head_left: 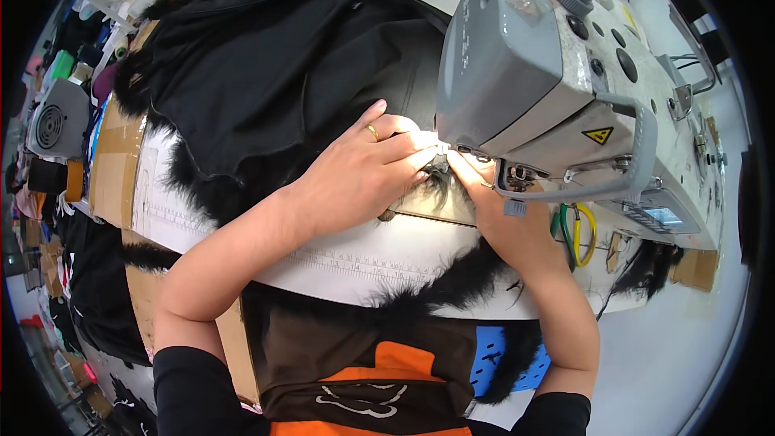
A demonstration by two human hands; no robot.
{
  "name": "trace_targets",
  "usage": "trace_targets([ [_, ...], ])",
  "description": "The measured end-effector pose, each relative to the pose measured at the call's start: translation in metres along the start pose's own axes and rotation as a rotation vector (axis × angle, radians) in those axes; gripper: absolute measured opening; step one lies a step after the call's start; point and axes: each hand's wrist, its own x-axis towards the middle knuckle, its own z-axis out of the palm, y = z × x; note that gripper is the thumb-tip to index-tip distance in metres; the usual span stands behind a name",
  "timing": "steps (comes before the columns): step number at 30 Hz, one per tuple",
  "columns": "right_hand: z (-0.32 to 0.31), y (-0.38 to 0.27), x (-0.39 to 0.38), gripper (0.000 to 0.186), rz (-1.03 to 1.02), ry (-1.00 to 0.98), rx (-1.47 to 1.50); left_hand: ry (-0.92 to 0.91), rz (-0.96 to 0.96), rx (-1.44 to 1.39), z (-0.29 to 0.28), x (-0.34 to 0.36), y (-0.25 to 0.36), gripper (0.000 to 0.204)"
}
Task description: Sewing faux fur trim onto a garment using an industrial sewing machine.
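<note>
Watching the left grip (363, 165) from afar: its fingers are lying close together, their tips resting by a tuft of black fluff (438, 179) beside the needle area of the grey-and-white sewing machine (513, 56). A gold ring (372, 132) is showing on one finger. The right grip (508, 214) is sitting across from it, index finger pointing in toward the same spot, the rest partly hiding behind the machine head. I'm seeing a narrow gap between the two, but cannot tell whether either is pinching the fluff. Black garment (242, 89) is spreading over the table (323, 262), left of the machine, folds lying loose, shaggy border hanging along its left edge. Black fluffy strip (452, 278) is trailing over the table's near edge. Green-and-yellow loop handles (583, 234) are lying just right of the right wrist. Brown-and-orange apron (363, 387) is showing below.
</note>
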Motion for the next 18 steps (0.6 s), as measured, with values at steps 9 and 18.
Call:
trace_targets([
  [9,0.007,0.007,0.001,0.05,0.037,-0.024,0.128,0.006,0.003,0.01,0.0,0.001,0.001,0.018],
  [18,-0.015,-0.011,0.003,0.046,-0.003,0.167,0.278,0.075,0.027,-0.056,-0.001,-0.003,0.001,0.027],
])
